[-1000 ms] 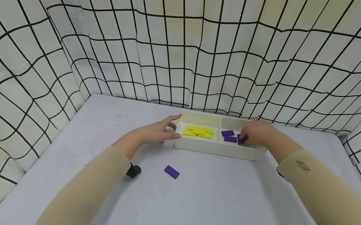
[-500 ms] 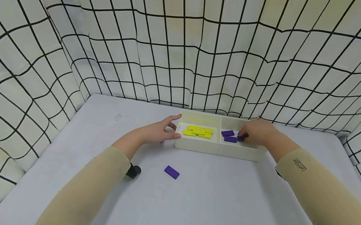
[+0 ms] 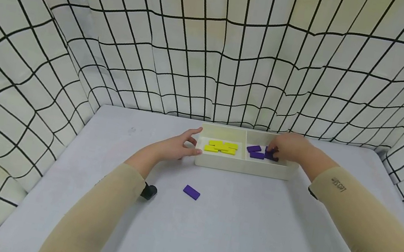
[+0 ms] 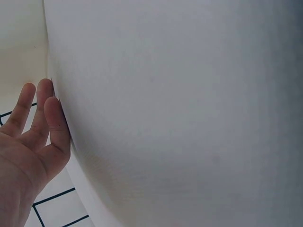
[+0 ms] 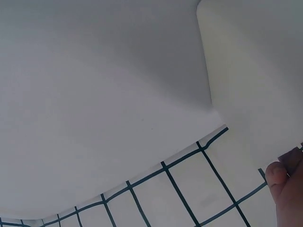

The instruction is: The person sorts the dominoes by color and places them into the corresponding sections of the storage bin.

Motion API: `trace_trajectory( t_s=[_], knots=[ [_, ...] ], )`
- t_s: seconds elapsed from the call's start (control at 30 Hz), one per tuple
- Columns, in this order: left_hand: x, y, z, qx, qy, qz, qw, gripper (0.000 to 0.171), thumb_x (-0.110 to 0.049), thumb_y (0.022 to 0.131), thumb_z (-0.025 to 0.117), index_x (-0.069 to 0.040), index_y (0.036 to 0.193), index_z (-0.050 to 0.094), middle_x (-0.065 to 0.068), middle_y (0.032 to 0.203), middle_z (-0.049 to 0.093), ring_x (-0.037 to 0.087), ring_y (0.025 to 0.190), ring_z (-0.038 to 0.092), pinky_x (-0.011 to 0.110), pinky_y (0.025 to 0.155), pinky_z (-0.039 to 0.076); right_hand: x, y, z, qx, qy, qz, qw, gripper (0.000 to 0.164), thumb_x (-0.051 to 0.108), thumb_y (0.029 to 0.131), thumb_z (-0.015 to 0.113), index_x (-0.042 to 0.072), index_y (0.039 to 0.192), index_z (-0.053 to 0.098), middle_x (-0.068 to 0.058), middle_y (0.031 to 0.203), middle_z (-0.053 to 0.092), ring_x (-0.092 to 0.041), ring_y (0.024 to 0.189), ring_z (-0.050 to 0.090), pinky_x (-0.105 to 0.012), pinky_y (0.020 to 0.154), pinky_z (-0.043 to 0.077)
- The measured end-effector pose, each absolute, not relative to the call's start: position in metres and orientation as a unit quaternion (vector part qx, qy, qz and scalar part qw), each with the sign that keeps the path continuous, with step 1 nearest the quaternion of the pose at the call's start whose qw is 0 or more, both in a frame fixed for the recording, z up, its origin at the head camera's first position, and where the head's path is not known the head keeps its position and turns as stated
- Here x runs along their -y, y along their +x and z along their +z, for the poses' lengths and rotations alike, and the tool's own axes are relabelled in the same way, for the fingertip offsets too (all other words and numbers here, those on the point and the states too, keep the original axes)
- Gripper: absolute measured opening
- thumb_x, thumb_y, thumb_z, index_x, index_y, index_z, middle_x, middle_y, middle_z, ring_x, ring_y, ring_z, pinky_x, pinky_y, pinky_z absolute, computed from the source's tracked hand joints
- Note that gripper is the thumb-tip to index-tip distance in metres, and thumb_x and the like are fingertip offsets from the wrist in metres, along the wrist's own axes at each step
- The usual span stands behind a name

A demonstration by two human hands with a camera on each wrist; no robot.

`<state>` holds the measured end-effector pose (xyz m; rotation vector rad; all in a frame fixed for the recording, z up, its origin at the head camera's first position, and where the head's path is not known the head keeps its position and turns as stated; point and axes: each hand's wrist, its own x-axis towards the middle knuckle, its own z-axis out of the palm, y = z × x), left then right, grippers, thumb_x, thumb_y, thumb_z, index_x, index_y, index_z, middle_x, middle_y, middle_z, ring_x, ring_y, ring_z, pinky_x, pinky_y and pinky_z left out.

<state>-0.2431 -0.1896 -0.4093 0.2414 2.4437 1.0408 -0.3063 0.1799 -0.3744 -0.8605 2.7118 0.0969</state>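
Observation:
A white two-compartment box [image 3: 220, 163] stands at the table's far edge. Several yellow blocks [image 3: 221, 146] lie in its left compartment, some stacked. Purple blocks [image 3: 257, 155] lie in the right one. My left hand [image 3: 174, 146] rests at the box's left end, fingers spread and relaxed; in the left wrist view its fingers [image 4: 57, 123] look loosely extended. My right hand [image 3: 289, 148] reaches into the right compartment, fingers bent down, pinching a purple block [image 5: 290, 160]. Part of that block is hidden by the fingers. Another purple block [image 3: 271, 156] lies just below them.
One loose purple block [image 3: 191, 192] lies on the white table [image 3: 232, 233] in front of the box. Behind and at both sides rises a white wall with a black grid [image 3: 227, 68]. The box's far edge sits close to the back wall.
My right fingers have shifted slightly within the right compartment, and more of the purple blocks beneath them shows. The left hand and the loose purple block stay in place.

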Motion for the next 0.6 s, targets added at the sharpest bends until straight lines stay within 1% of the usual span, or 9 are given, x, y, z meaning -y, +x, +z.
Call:
trace_trajectory(
  t_s=[0.13,0.37,0.47,0.6],
  knots=[
    [0.19,-0.244,-0.41,-0.891,0.088,0.38,0.234,0.086,-0.055,0.091,0.064,-0.045,0.157,0.008,0.001,0.148,0.04,0.024,0.123,0.052,0.041,0.096,0.046,-0.18,-0.307,-0.371,-0.944,-0.293,0.033,0.151,0.027,0.018,0.09,0.074,0.018,0.117,0.075,-0.002,0.112,0.07,-0.026,0.109,0.063,-0.05,0.096,0.047],
    [0.19,-0.244,-0.41,-0.89,0.086,0.381,0.234,0.087,-0.056,0.09,0.064,-0.046,0.156,0.009,0.001,0.147,0.04,0.023,0.12,0.054,0.041,0.095,0.046,-0.178,-0.303,-0.361,-0.948,-0.282,0.003,0.146,0.027,0.02,0.092,0.071,0.019,0.119,0.074,-0.001,0.107,0.069,-0.023,0.101,0.061,-0.05,0.091,0.048],
    [0.19,-0.244,-0.41,-0.89,0.087,0.38,0.236,0.087,-0.056,0.09,0.064,-0.046,0.157,0.008,0.001,0.148,0.04,0.024,0.12,0.054,0.041,0.096,0.045,-0.177,-0.299,-0.355,-0.951,-0.274,-0.017,0.14,0.03,0.021,0.093,0.07,0.017,0.122,0.072,-0.002,0.108,0.069,-0.025,0.103,0.061,-0.051,0.093,0.047],
    [0.19,-0.245,-0.411,-0.889,0.086,0.381,0.238,0.087,-0.056,0.09,0.065,-0.046,0.157,0.008,0.002,0.149,0.039,0.024,0.121,0.053,0.041,0.097,0.045,-0.177,-0.295,-0.351,-0.952,-0.275,-0.036,0.13,0.031,0.023,0.094,0.07,0.018,0.124,0.071,-0.003,0.113,0.069,-0.027,0.11,0.06,-0.053,0.096,0.045]
  ],
)
